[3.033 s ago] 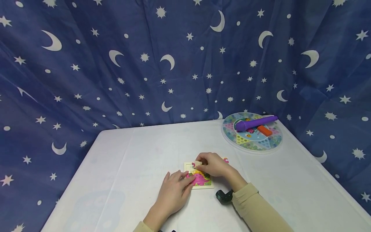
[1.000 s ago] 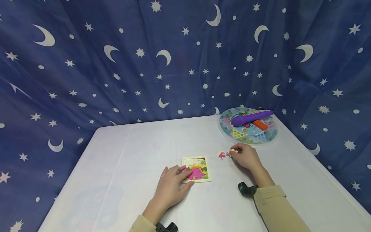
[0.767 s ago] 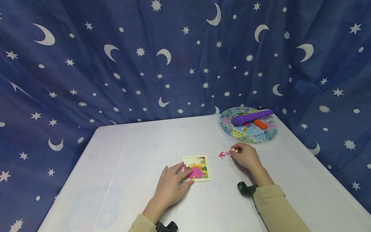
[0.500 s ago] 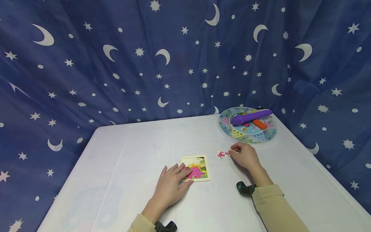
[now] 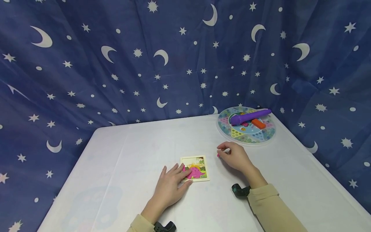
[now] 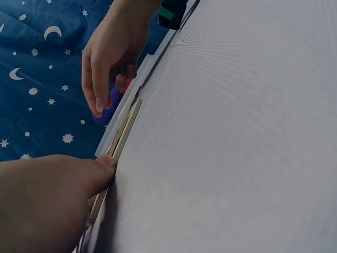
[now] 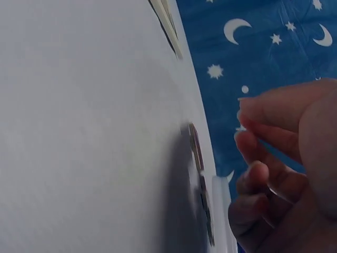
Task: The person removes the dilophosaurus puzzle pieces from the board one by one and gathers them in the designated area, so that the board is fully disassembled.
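A small square dinosaur puzzle [image 5: 196,170] in a pale wooden frame lies on the white table. Its picture shows a pink dinosaur, and the upper left part is bare pale board. My left hand [image 5: 171,190] rests on its left side with fingers spread; in the left wrist view the thumb [image 6: 102,166] touches the frame's edge. Just right of the puzzle, my right hand [image 5: 236,158] hovers with loosely bent fingers, partly covering a pink puzzle piece [image 5: 218,155]. Two loose puzzle pieces, one of them the nearer piece [image 7: 196,147], lie beneath it. Nothing shows between its fingertips.
At the back right lies a round game board [image 5: 224,129] bearing a purple toy microphone [image 5: 250,116] and an orange block [image 5: 258,123]. A blue curtain [image 5: 130,64] with moons and stars hangs behind the table [image 5: 139,148].
The right hand left the puzzle with a pale piece, reached the loose pieces at the right, then let go and shifted slightly left over them. The left hand stayed on the puzzle.
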Available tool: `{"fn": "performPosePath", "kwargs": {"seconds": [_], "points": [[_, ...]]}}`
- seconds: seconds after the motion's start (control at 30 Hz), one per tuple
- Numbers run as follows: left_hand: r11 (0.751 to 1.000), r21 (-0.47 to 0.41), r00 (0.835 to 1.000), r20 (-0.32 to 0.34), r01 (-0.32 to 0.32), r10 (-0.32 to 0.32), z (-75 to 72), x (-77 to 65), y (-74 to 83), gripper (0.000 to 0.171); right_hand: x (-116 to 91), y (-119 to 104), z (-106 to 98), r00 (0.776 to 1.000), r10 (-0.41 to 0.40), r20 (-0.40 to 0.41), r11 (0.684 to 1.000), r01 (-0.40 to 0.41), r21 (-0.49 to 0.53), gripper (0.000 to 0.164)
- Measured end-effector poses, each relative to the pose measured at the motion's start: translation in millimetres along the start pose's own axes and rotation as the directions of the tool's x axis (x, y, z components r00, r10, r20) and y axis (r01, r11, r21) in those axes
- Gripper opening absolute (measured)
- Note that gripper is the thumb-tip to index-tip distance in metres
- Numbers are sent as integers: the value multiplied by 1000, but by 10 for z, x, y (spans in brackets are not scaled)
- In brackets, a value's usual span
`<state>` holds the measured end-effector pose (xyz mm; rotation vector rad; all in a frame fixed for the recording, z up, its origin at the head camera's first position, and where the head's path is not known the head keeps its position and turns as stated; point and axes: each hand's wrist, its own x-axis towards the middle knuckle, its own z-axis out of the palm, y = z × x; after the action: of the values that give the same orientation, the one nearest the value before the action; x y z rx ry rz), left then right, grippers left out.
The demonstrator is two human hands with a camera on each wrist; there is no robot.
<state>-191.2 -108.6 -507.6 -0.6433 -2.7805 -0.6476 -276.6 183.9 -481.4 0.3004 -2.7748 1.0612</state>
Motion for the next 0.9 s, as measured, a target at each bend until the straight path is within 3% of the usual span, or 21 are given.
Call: {"fn": "performPosePath", "kwargs": {"seconds": [0.33, 0.57, 0.9], "points": [[1000, -7, 999, 30, -22, 22, 3, -19, 38, 44, -86, -217, 222, 984, -78, 162, 997, 74, 33, 17], [999, 13, 999, 1, -47, 47, 21, -24, 86, 43, -110, -275, 256, 969, -150, 197, 989, 144, 46, 16], [998, 26, 998, -15, -53, 53, 56, -8, 96, 43, -96, -302, 315, 964, -146, 223, 988, 151, -8, 21]]}}
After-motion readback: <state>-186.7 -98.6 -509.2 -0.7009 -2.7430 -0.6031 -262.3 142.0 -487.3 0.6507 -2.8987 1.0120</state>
